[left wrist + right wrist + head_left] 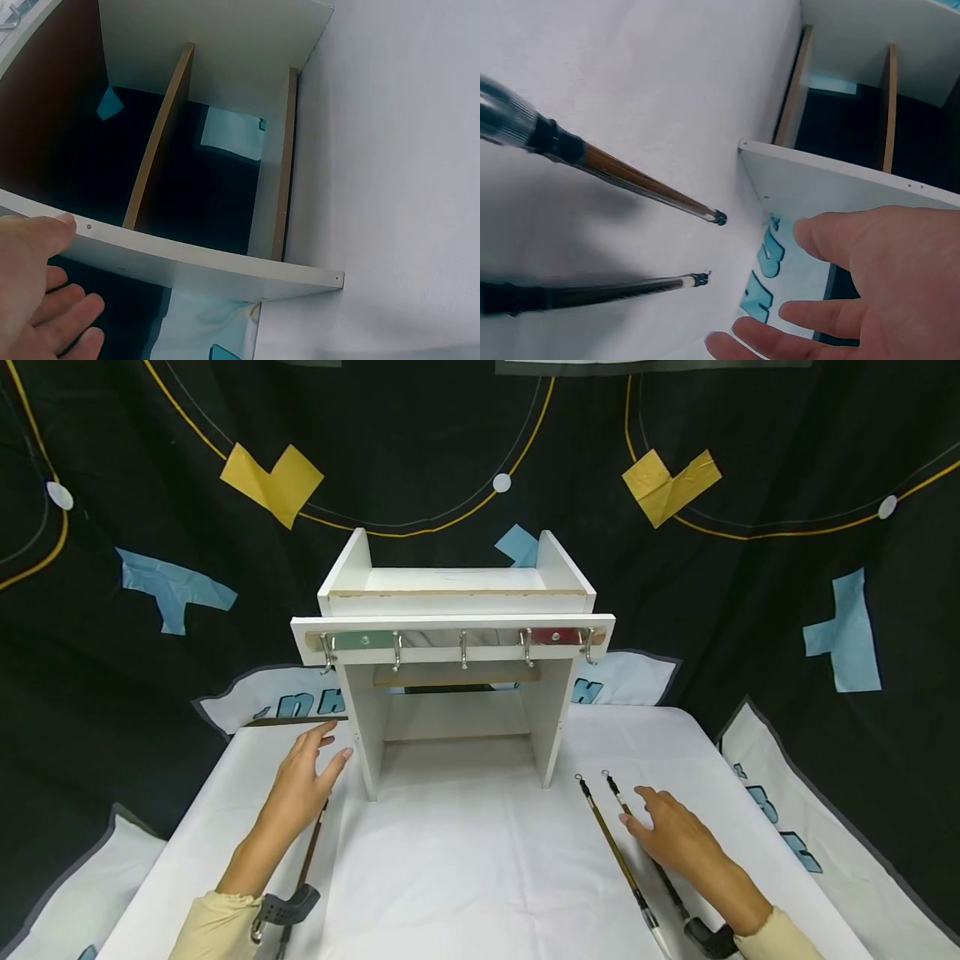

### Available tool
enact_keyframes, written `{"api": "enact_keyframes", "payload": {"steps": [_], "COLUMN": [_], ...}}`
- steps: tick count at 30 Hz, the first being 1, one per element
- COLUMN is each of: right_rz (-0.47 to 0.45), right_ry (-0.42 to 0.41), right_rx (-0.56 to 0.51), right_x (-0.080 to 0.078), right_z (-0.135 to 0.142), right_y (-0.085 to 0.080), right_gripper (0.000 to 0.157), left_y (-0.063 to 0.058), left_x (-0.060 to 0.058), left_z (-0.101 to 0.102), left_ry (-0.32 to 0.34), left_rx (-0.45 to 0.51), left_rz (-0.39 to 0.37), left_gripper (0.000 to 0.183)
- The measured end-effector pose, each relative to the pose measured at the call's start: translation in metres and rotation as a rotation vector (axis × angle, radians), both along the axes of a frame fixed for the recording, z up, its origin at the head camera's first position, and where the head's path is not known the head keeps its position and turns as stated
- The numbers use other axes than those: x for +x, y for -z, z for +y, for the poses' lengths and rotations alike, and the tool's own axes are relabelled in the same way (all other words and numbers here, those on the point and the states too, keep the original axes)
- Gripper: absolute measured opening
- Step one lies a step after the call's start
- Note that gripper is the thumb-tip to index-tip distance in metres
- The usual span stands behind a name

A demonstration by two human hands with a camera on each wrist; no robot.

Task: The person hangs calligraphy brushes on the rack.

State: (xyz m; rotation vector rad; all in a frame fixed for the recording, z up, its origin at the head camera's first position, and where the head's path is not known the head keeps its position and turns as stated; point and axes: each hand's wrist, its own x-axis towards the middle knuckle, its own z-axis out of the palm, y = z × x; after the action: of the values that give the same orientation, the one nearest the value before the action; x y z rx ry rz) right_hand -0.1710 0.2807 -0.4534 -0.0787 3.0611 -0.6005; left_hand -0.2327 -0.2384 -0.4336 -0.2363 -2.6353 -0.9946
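Note:
A white shelf unit (pixel 457 603) stands upright at the middle of the table, with a row of metal hooks (pixel 463 647) along its front rail. My left hand (pixel 300 781) hovers by its left side, fingers spread and holding nothing. In the left wrist view the thumb is at the edge of the side panel (pixel 187 259); I cannot tell if they touch. My right hand (pixel 678 835) is over two slim rods with ring tips, one brownish (pixel 617 852) and one dark (pixel 672 893). Its fingers are loosely bent and grip nothing.
Another thin brown rod (pixel 309 860) lies under my left forearm. White cloth covers the table (pixel 435 877). Behind hangs a black curtain (pixel 420 460) with yellow and blue tape pieces. Black wrist cameras (pixel 288 906) are strapped on.

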Motion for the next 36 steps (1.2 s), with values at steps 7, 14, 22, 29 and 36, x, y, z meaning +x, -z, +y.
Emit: {"api": "enact_keyframes", "payload": {"steps": [7, 14, 22, 29, 36], "right_rz": [-0.044, -0.055, -0.076, -0.076, -0.105], "right_ry": [0.007, 0.02, 0.021, -0.003, -0.011], "right_rx": [-0.017, -0.021, -0.01, 0.034, 0.05], "right_x": [0.002, 0.003, 0.003, 0.003, 0.002], "right_z": [0.006, 0.01, 0.015, 0.017, 0.014], "right_y": [0.012, 0.021, 0.03, 0.041, 0.044], "right_gripper": [0.059, 0.057, 0.059, 0.059, 0.059], "left_y": [0.0, 0.004, 0.007, 0.009, 0.012], "left_x": [-0.007, -0.013, -0.019, -0.024, -0.026], "left_z": [0.004, 0.008, 0.011, 0.009, 0.009], "left_ry": [0.026, 0.03, 0.042, 0.03, 0.043], "left_rx": [0.091, 0.134, 0.153, 0.142, 0.153], "left_rz": [0.027, 0.031, 0.03, 0.041, 0.06], "left_gripper": [0.062, 0.063, 0.058, 0.052, 0.049]}}
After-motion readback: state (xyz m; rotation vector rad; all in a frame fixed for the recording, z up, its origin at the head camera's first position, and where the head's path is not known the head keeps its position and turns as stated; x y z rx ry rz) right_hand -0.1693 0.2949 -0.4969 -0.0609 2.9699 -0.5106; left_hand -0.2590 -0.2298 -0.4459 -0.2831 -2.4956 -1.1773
